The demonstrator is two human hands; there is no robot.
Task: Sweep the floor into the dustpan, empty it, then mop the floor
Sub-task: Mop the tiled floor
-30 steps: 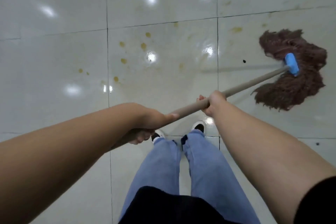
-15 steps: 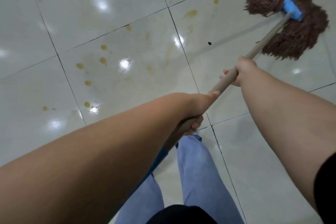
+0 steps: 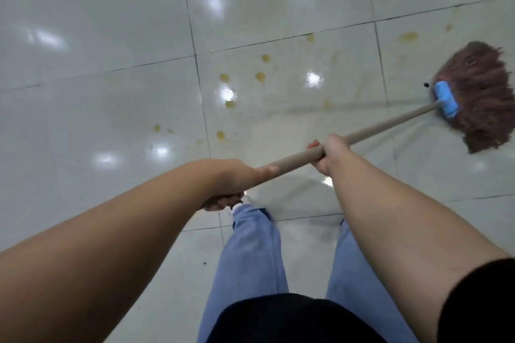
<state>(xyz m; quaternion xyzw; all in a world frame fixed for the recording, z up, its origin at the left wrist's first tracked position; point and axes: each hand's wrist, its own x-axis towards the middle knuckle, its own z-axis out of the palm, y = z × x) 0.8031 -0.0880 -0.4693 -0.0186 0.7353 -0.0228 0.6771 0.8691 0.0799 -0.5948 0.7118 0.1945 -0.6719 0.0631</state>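
Observation:
A mop with a brown string head (image 3: 485, 97) and a blue clamp (image 3: 446, 99) rests on the white tiled floor (image 3: 111, 78) at the right edge. Its tan wooden handle (image 3: 390, 125) slants down-left toward me. My right hand (image 3: 327, 154) grips the handle near its middle. My left hand (image 3: 237, 181) grips the near end, fingers curled under it. Several yellow-brown stains (image 3: 260, 76) dot the tiles left of the mop head.
My legs in blue jeans (image 3: 250, 259) stand below the handle. A small dark speck (image 3: 425, 84) lies just left of the blue clamp, another speck (image 3: 204, 262) near my left leg. Dark grout lines cross the glossy floor.
The view swung: half a second ago the mop head lay far at the upper right, and now it lies lower at the right edge. Both hands kept their grip on the handle.

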